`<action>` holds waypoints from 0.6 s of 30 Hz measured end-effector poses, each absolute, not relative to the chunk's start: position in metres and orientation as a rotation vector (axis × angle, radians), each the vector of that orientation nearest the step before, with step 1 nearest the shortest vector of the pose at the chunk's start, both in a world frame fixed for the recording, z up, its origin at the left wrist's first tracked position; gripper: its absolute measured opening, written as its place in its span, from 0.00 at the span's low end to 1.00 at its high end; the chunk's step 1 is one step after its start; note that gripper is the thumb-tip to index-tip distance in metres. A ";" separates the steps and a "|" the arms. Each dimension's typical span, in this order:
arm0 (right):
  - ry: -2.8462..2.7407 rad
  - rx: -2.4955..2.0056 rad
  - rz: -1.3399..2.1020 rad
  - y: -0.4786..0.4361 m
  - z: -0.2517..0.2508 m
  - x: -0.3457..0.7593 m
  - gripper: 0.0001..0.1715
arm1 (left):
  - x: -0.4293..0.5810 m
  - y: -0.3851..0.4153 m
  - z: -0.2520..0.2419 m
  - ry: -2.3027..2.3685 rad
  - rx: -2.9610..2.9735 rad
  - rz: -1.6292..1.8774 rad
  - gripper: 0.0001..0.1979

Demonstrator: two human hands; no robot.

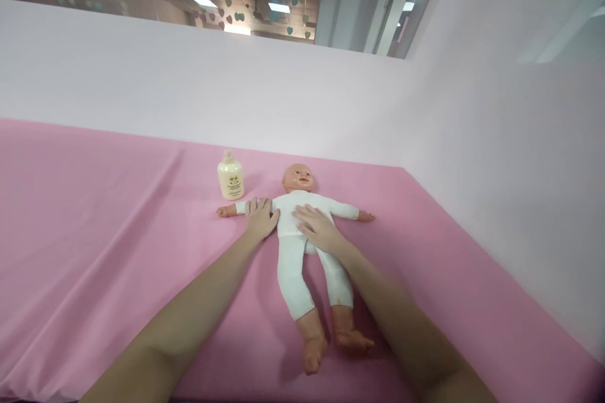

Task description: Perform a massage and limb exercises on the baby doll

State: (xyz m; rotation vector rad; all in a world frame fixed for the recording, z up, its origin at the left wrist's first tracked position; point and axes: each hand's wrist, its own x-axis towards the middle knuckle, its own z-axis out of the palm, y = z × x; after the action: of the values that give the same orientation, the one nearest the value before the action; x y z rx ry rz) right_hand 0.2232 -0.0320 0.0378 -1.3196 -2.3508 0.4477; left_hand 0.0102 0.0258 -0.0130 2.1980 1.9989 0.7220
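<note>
A baby doll (295, 258) in a white bodysuit lies on its back on a pink cloth (94, 214), head away from me, arms spread, bare feet toward me. My left hand (261, 216) rests flat on the doll's upper arm and shoulder, fingers apart. My right hand (316, 227) lies flat on the doll's chest and belly, fingers spread. Neither hand grips anything.
A cream-coloured lotion bottle (230, 176) stands upright on the cloth just left of the doll's head. White partition walls (496, 157) close off the back and the right side. The cloth has soft folds on the left.
</note>
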 end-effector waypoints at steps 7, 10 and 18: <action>-1.773 -1.472 0.573 -0.001 -0.007 0.257 0.35 | 0.026 0.013 0.005 1.707 2.274 0.609 0.29; -1.688 -1.463 0.581 0.006 -0.018 0.261 0.35 | 0.049 -0.014 0.016 1.293 2.507 0.555 0.30; -1.701 -1.506 0.452 0.008 -0.021 0.266 0.33 | 0.085 -0.068 0.030 0.568 2.813 0.475 0.25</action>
State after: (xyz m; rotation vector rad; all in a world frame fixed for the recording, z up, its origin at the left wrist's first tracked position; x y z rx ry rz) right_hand 0.2662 0.0077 -0.0212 -1.5057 -1.7005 0.4516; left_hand 0.0848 -0.0677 0.0300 2.8132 0.5682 0.4753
